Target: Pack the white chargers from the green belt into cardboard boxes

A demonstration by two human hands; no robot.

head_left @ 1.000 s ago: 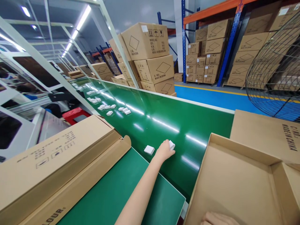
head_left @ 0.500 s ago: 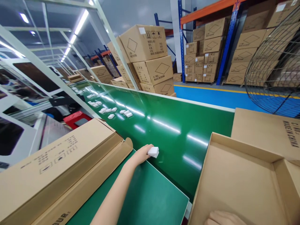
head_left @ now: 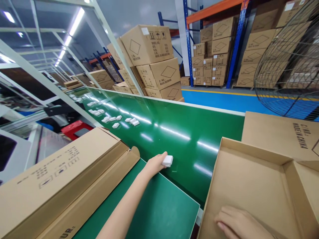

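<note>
My left hand (head_left: 157,164) reaches out over the near edge of the green conveyor belt (head_left: 174,116). Its fingers are closed on white charger blocks (head_left: 167,160), apparently two stacked; the grip hides part of them. My right hand (head_left: 236,220) is at the bottom right, over the open cardboard box (head_left: 251,179). Its fingers are curled together, slightly blurred, and nothing shows in them. Farther up the belt lie several loose white charger blocks (head_left: 116,125), some with pins visible.
A long cardboard carton (head_left: 57,169) lies at the left, beside a green side table (head_left: 159,205). Stacked cartons (head_left: 159,74) stand beyond the belt. At the right are a flat carton (head_left: 274,132) and a wire-cage fan (head_left: 281,69). A red case (head_left: 76,129) sits left of the belt.
My left hand has moved slightly right with the charger blocks. My right hand has come farther up into view over the box. The whole view has shifted a little.
</note>
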